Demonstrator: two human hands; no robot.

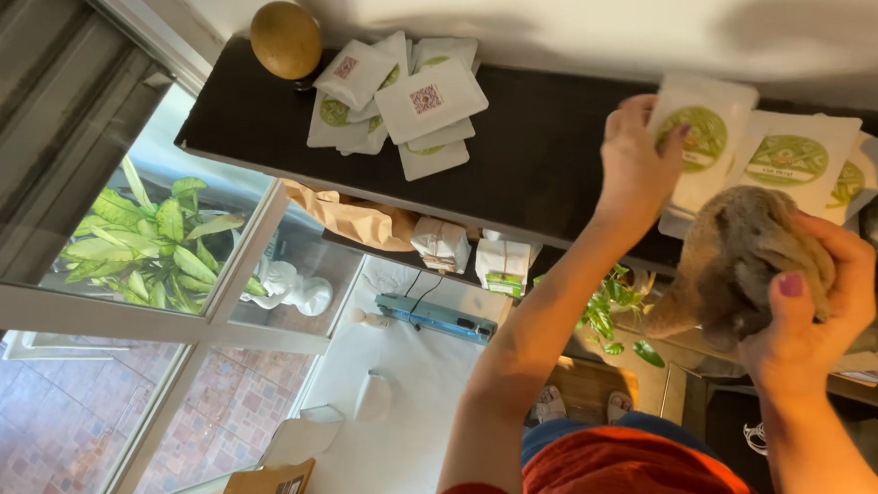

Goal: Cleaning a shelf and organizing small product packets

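My left hand (pixel 637 161) reaches to a dark shelf (pixel 535 162) and grips the left edge of a white pouch with a round green label (pixel 708 128), which stands on top of other pouches. My right hand (pixel 801 310) is closed around a crumpled brown cloth (pixel 740 251), held just in front of the shelf and below the pouches. A second pouch of the same kind (pixel 790 158) lies right of the first, with one more partly hidden behind the cloth.
A loose pile of white pouches (pixel 421 103) and a golden-brown round object (pixel 286 39) sit at the shelf's left end. Lower down are a brown paper bag (pixel 352 216), wrapped packs (pixel 441 242), a blue device (pixel 438 317), a green plant (pixel 613 313), a window (pixel 158 242) and a cardboard box (pixel 262 492).
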